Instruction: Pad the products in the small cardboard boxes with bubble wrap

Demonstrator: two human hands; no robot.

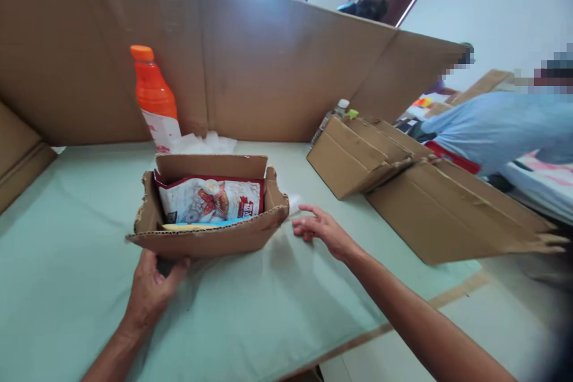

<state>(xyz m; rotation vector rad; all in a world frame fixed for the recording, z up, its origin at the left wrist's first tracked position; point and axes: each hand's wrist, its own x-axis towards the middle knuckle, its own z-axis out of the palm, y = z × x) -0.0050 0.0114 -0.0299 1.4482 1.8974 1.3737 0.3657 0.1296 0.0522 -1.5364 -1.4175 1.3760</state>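
A small open cardboard box (pixel 210 243) with ragged top edges is in front of me. In it lie a white and dark-red printed snack bag (pixel 212 199) and a thin blue and yellow packet (pixel 210 225). My left hand (pixel 154 283) grips the box at its lower front left; the thumb shows below the front wall and the fingertips are hidden. My right hand (pixel 320 228) is apart from the box, just off its right end, with the index finger stretched out and the others loosely bent, holding nothing. A piece of clear plastic (pixel 293 203) shows between the box and that hand.
An orange drink bottle (pixel 156 98) and crumpled white plastic wrap (pixel 206 143) stand behind the box. To the right are two cardboard boxes (pixel 353 155) (pixel 439 209) and a clear bottle (pixel 331 119). A cardboard wall (pixel 268 65) closes the table's back. Another person's light-blue clothing (pixel 496 122) shows at right.
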